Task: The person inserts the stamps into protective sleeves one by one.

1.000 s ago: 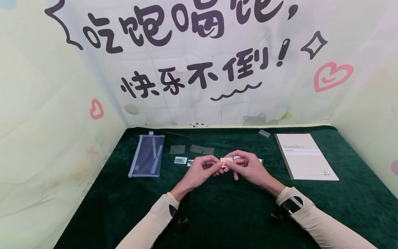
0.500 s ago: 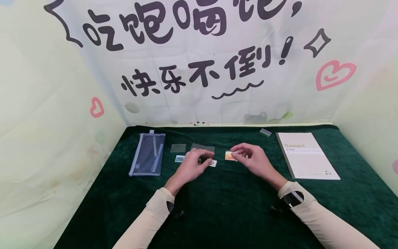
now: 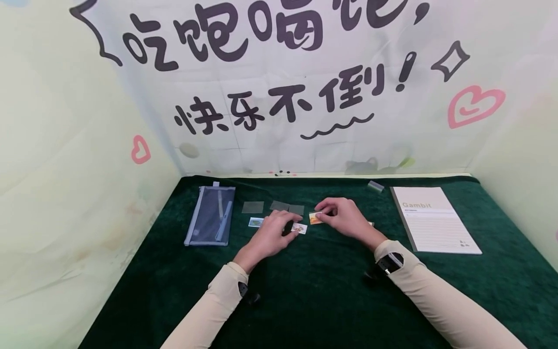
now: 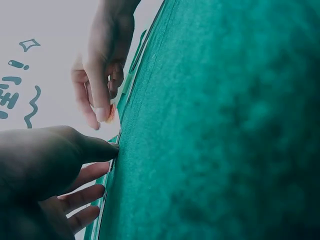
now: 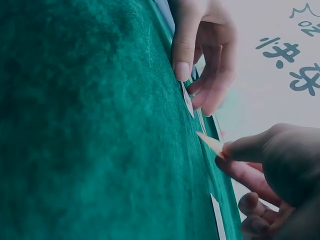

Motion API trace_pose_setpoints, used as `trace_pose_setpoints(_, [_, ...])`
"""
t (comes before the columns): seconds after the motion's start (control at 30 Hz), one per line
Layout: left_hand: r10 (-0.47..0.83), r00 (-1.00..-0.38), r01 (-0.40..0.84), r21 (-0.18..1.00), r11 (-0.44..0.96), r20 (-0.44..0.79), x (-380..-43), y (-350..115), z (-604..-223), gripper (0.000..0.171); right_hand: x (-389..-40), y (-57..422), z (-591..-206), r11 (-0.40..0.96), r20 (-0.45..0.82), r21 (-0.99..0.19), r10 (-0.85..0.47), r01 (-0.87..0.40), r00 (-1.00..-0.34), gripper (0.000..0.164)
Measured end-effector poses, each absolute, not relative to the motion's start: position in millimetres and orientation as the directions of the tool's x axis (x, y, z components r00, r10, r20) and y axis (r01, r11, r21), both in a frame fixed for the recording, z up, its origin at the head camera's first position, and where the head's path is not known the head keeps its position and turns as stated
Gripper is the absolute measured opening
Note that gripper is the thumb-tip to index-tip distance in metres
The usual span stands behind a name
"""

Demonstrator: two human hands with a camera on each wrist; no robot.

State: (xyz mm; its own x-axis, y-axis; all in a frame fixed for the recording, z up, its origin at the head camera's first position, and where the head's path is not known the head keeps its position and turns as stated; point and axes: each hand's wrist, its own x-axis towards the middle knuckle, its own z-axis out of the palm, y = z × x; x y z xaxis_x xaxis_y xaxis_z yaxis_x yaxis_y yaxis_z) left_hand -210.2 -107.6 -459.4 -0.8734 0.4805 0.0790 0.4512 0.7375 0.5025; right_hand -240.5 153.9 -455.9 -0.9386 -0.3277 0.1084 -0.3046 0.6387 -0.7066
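Thumb and forefinger of my left hand [image 3: 269, 235] pinch the edges of a pale postage stamp [image 3: 300, 229] low at the cloth; in the right wrist view the thumb tip meets the end of this stamp [image 5: 187, 100]. Just to the right, my right hand [image 3: 346, 216] pinches an orange stamp [image 3: 314, 218] by its right side, its free corner angled down near the cloth in the right wrist view. A blue stamp [image 3: 255, 222] lies left of my left hand, partly covered by it.
Behind the stamps lie clear plastic pieces, one [image 3: 253, 207] on the left and two side by side. A zip pouch [image 3: 209, 215] with pens is at left, a notebook [image 3: 438, 220] at right. A small translucent block [image 3: 376, 186] sits near the back edge on green cloth [image 3: 305, 300].
The hands, together at the orange stamp one second ago, have parted. My left hand moved left to the pale stamp; my right hand went right, then slightly back left with the orange stamp.
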Motion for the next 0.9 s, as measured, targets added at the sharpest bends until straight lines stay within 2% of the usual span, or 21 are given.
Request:
trace_pose_setpoints(0.27, [0.423,-0.903,0.364,0.659,0.659,0.076,-213,-107,-460,0.034,-241,153,-458,0.745,0.110,-0.585,-0.318,-0.319,-0.942,0.014])
trace_pose_setpoints(0.47, [0.394,-0.910,0.359,0.714,0.601,0.126,-216,-110,-464,0.026,-240,149,-457,0.795,0.122,-0.496,-0.334,-0.349,-0.935,0.016])
trace_pose_setpoints(0.73, [0.388,-0.911,0.343,0.774,0.532,0.137,-217,-112,-464,0.014,-245,147,-450,0.759,0.111,-0.512,-0.407,-0.403,-0.907,0.007])
trace_pose_setpoints(0.9, [0.387,-0.912,0.333,0.799,0.500,0.138,-219,-115,-463,0.013,-256,134,-445,0.710,0.092,-0.583,-0.424,-0.394,-0.901,0.007])
